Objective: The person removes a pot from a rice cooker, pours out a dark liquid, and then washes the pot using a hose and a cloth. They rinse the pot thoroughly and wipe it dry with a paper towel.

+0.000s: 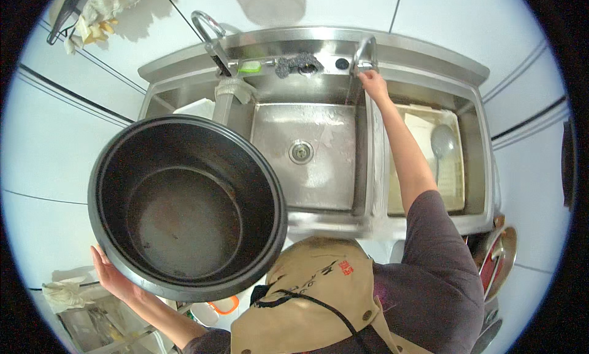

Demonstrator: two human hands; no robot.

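A large black rice-cooker inner pot (184, 225) is tilted so its bare inside faces me, over the sink's left side. My left hand (117, 280) supports it from the lower left, with the fingers partly hidden behind the wall. Dark smudges mark the pot's bottom. Reaching out to the far edge of the sink, my right hand (375, 85) has its fingers on the lower part of the right-hand faucet (366, 55). Between my arms lies the stainless steel middle basin (322, 183), with a round drain strainer (301, 152) in its floor.
A second faucet (216, 50) rises at the back left, near a draped cloth (234, 89). A green-and-white sponge (250, 67) and grey mesh scrubber (294, 64) rest on the back ledge. In the right basin (476, 170) lie a pale tray (455, 195) and a metal ladle (443, 141).
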